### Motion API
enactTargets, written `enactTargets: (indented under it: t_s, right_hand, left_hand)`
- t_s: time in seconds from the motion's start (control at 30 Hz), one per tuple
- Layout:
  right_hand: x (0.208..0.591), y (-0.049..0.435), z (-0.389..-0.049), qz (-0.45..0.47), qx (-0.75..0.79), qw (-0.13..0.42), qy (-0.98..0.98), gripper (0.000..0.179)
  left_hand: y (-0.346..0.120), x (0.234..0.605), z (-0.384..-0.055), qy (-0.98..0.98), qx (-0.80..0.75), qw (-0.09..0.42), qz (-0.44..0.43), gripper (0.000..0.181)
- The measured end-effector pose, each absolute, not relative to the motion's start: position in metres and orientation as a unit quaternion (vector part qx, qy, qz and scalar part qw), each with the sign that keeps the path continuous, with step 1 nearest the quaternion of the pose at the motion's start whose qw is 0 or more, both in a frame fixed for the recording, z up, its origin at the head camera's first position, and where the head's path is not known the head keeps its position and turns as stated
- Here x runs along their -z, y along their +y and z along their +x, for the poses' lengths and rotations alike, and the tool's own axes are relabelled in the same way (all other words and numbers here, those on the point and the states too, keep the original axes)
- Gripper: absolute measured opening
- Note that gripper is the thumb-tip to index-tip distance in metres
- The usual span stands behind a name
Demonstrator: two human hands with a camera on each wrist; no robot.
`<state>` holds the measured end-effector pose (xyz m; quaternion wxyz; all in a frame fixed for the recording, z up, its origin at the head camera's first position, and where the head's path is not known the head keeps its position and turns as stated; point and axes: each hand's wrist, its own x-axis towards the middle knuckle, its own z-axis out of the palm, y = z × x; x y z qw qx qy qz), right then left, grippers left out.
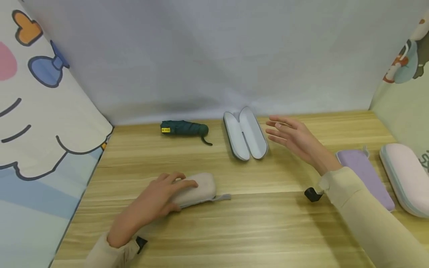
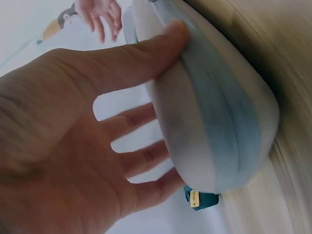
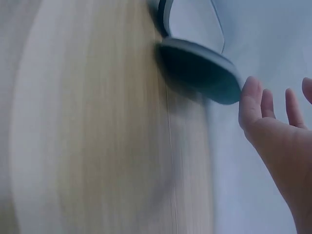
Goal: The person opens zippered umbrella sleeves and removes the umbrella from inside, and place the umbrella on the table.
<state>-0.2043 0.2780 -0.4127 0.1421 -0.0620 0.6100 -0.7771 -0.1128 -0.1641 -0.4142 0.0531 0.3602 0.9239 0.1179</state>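
A beige zip pencil case (image 1: 201,185) lies on the table at centre left, its grey pull strap pointing right. My left hand (image 1: 159,197) grips its left end, fingers over the top and thumb along the near side. In the left wrist view the thumb presses by the blue-grey zip band (image 2: 219,107) and the other fingers pass behind the case. An eyeglass case (image 1: 242,137) with a pale lining stands opened out at the back. Just right of it my right hand (image 1: 291,136) hovers with loosely extended fingers, holding nothing. The right wrist view shows the eyeglass case's dark green shell (image 3: 200,73).
A folded dark green umbrella (image 1: 184,128) with a yellow tag lies at the back, left of the eyeglass case. On the right, a purple pouch (image 1: 365,175) is partly under my right forearm, beside a pink-white case (image 1: 407,178). A pale curtain (image 1: 214,56) closes off the back.
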Motion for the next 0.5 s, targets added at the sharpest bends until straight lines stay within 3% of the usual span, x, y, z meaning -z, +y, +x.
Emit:
enactTargets:
  t_s: [0.2, 0.5]
  right_hand:
    - [0.419, 0.276, -0.175, -0.113, 0.789, 0.134, 0.588, 0.039]
    - [0.435, 0.251, -0.126, -0.18, 0.772, 0.13, 0.595, 0.035]
  left_hand:
    - [-0.153, 0.418, -0.115, 0.914, -0.123, 0.067, 0.381, 0.075]
    - [-0.138, 0.42, -0.117, 0.903, -0.131, 0.054, 0.406, 0.073]
